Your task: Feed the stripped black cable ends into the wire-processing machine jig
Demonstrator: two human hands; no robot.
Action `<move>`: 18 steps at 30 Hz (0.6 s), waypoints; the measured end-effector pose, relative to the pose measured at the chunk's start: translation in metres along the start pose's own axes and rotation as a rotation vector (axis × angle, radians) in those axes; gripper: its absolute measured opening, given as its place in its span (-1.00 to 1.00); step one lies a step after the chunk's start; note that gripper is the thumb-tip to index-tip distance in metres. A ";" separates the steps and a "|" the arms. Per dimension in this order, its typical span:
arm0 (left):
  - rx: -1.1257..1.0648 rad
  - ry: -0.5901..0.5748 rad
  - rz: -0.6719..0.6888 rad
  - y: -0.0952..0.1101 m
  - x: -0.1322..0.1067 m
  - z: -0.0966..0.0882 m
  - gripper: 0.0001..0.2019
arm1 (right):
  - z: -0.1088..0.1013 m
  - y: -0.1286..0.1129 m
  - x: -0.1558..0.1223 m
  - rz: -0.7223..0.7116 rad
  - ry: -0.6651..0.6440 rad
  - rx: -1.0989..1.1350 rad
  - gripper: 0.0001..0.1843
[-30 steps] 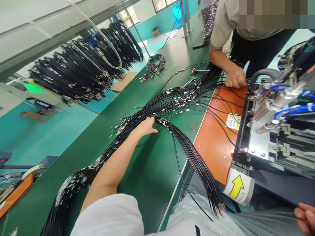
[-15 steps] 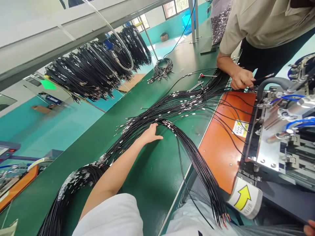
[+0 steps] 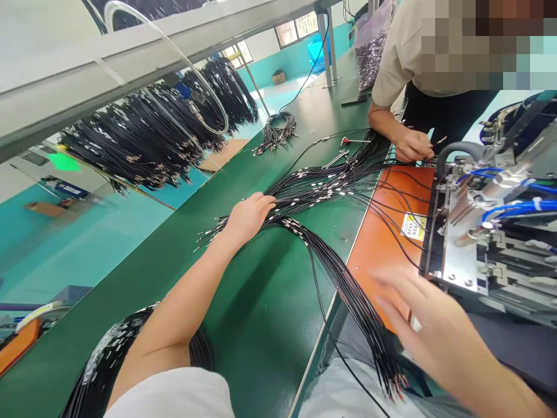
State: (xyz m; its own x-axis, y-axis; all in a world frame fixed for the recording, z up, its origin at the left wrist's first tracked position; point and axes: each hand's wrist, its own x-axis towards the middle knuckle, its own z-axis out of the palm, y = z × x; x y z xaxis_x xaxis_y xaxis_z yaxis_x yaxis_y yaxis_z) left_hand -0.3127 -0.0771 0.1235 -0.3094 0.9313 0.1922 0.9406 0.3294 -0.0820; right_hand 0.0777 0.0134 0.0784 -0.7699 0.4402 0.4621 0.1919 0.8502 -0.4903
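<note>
A long bundle of black cables with metal end fittings (image 3: 322,186) lies fanned across the green bench (image 3: 261,290). My left hand (image 3: 249,215) rests on this bundle near its middle, fingers curled down onto the strands. One sheaf of cables (image 3: 352,296) bends off the bench edge toward my lap. My right hand (image 3: 426,325) hovers, blurred, over the orange plate (image 3: 383,244) with fingers spread and nothing in it. A co-worker's hand (image 3: 411,145) holds cable ends at the machine's far corner.
A metal machine with blue hoses (image 3: 496,220) stands at the right on the orange plate. Many black cables hang from a rack (image 3: 143,133) at the left. A small coil of cables (image 3: 276,130) lies further along the bench.
My right hand came up from the lower right corner and now reaches over the orange plate. My left hand shifted slightly up onto the cable bundle. The co-worker's hand moved a little along the machine.
</note>
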 end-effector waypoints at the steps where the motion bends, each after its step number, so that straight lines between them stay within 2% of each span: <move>1: 0.049 0.009 0.057 0.006 0.002 -0.018 -0.62 | 0.013 -0.004 0.040 -0.051 -0.003 -0.013 -0.53; 4: 0.172 0.027 0.165 0.022 0.009 -0.067 -0.65 | 0.052 -0.015 0.160 -0.164 0.036 -0.050 -0.35; 5: 0.199 0.039 0.176 0.025 0.011 -0.080 -0.66 | 0.064 -0.018 0.192 -0.211 0.036 -0.053 -0.39; 7: 0.237 0.063 0.171 0.024 0.011 -0.096 -0.68 | 0.084 -0.020 0.234 -0.301 -0.002 -0.072 -0.63; 8: 0.246 0.068 0.161 0.022 0.010 -0.100 -0.69 | 0.092 -0.018 0.245 -0.302 -0.005 -0.097 -0.67; 11: 0.229 0.032 0.138 0.009 0.005 -0.090 -0.70 | 0.108 -0.004 0.254 -0.373 -0.089 -0.209 -0.66; 14: 0.146 -0.027 0.104 -0.003 0.001 -0.063 -0.71 | 0.116 0.014 0.251 -0.421 -0.197 -0.312 -0.63; 18: -0.049 -0.090 0.031 -0.021 0.003 -0.018 -0.68 | 0.126 0.028 0.257 -0.267 -0.342 -0.251 -0.62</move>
State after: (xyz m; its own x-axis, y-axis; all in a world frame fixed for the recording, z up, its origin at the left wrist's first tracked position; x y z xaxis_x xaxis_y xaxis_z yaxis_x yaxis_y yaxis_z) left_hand -0.3311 -0.0841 0.1437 -0.2890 0.9519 0.1018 0.9550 0.2940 -0.0381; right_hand -0.1910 0.1138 0.0905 -0.9594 0.1139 0.2579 0.0695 0.9821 -0.1753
